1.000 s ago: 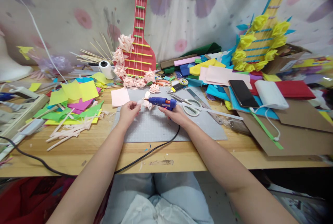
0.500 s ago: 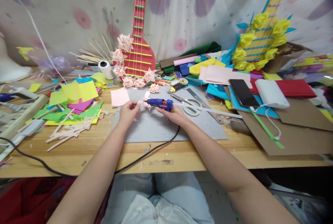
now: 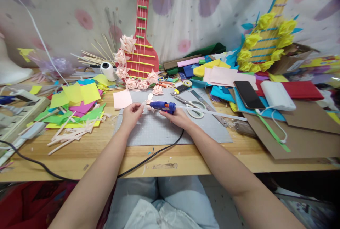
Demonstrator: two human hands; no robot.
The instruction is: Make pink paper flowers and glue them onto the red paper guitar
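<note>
My right hand (image 3: 176, 117) is closed around a blue hot glue gun (image 3: 164, 106), with a long clear glue stick (image 3: 212, 111) sticking out of its back end. The gun's nozzle points left, at a small pale pink paper piece (image 3: 146, 107) pinched in the fingers of my left hand (image 3: 132, 115). The nozzle tip hides part of this piece, and I cannot tell whether it touches. Beneath both hands lies a grey cutting mat (image 3: 156, 133). A finished pink paper flower (image 3: 158, 90) and a square pink sheet (image 3: 122, 99) are just beyond.
A red paper guitar (image 3: 143, 53) trimmed with pink flowers stands behind the mat. Scissors (image 3: 195, 110) and a metal ruler (image 3: 203, 101) lie to the right, near a phone (image 3: 248, 94). Paper scraps (image 3: 77, 115) cover the left side. The gun's black cord (image 3: 151, 158) crosses the table front.
The glue gun has shifted very slightly left in my right hand. My left hand keeps its pinch in nearly the same place.
</note>
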